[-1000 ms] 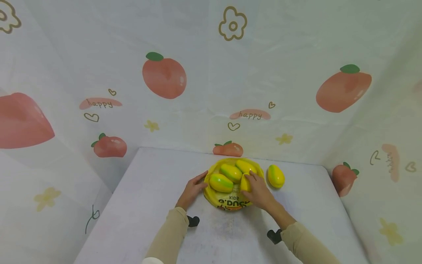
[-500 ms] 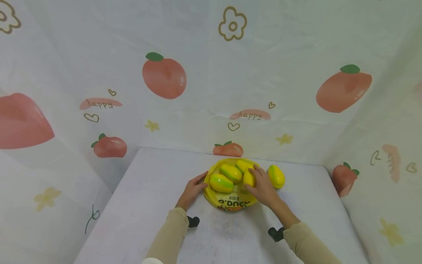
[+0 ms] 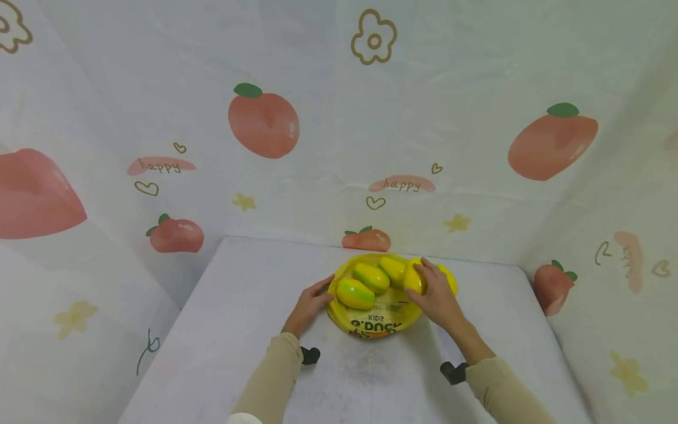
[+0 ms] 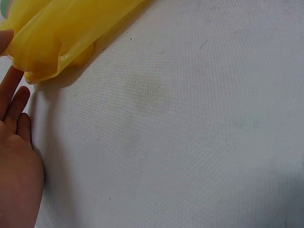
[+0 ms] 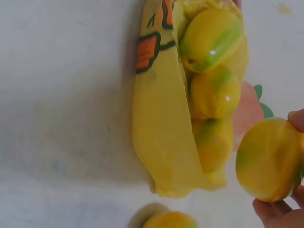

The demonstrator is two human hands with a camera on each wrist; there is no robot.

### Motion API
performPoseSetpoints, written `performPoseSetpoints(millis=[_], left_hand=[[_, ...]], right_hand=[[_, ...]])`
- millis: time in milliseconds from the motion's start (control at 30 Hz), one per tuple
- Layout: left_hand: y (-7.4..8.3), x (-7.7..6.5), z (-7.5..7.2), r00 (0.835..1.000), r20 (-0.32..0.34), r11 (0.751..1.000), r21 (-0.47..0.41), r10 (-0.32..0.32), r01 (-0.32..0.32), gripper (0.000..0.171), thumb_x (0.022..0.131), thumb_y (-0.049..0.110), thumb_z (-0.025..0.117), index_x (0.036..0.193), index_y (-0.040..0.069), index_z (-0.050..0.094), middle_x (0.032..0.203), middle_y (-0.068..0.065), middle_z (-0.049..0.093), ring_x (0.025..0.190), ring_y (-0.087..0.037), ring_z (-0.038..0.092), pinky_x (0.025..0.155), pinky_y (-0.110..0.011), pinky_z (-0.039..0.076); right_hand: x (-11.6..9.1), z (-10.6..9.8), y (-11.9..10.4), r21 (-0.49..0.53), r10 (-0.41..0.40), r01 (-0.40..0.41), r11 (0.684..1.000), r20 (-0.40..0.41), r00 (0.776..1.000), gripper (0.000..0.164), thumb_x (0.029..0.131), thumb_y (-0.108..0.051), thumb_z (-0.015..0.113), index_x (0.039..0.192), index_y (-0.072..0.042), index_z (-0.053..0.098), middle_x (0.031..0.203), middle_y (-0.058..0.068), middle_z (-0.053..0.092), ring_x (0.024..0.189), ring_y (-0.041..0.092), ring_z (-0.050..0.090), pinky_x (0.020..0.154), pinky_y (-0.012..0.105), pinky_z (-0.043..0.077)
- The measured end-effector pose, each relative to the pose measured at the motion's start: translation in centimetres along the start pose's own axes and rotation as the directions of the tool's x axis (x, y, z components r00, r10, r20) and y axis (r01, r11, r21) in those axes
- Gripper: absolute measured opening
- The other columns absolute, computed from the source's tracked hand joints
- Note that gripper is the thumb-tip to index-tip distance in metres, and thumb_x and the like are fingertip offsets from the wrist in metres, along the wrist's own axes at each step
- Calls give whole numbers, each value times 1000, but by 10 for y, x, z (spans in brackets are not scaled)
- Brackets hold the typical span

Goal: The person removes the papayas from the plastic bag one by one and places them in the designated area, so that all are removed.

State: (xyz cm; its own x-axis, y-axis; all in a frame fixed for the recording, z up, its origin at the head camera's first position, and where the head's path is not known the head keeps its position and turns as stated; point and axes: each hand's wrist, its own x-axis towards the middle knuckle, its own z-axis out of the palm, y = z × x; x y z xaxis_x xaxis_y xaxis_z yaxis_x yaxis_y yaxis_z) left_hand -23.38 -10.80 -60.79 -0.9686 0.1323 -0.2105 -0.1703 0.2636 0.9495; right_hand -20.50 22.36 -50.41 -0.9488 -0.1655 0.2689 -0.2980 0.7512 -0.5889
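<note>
A yellow plastic bag (image 3: pixel 386 318) printed "G.DUCK KIDS" lies with its mouth spread. Inside it are three glossy yellow-green toy mangoes (image 3: pixel 355 294). My left hand (image 3: pixel 307 306) holds the bag's left edge, thumb on the film and a finger passing behind it in the left wrist view. My right hand (image 3: pixel 438 297) grips another mango (image 3: pixel 414 278) over the bag's right rim. In the right wrist view this mango (image 5: pixel 268 159) is between thumb and fingers, outside the bag's mouth. One more mango (image 3: pixel 449 279) lies on the table right of the bag, partly hidden by the right hand.
The white table (image 3: pixel 238 282) ends at a fabric backdrop (image 3: pixel 318 194) printed with fruit and flowers, which also rises at both sides. Black wrist mounts (image 3: pixel 311 355) show under the beige sleeves (image 3: pixel 272 371).
My right hand has lifted its mango and moved right, from over the bag's inside to its right rim, now overlapping the loose mango. My left hand has stayed at the bag's edge.
</note>
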Motion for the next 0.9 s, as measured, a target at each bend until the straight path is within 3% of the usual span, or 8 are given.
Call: performPoseSetpoints(millis=[533,900], left_hand=[[0,1,1,1000,0,1000,-7,10,-10,51,94,28,67,144,35,59,157,7,51,155,-28,32,128,-59,20],[0,0,0,1000,5,1000,-6,10,-10,51,94,28,67,143,37,59,157,8,50,156,-27,32,129,-58,21]], right_hand=[[3,-36,35,-26,82,-82,996,-10,997,61,90,-15,76,140,7,52,155,32,40,135,53,43,108,67,45],[-3,-47,60,-39,99,-100,994,-34,995,58,90,-13,76,138,10,53,153,34,41,136,55,43,111,69,40]])
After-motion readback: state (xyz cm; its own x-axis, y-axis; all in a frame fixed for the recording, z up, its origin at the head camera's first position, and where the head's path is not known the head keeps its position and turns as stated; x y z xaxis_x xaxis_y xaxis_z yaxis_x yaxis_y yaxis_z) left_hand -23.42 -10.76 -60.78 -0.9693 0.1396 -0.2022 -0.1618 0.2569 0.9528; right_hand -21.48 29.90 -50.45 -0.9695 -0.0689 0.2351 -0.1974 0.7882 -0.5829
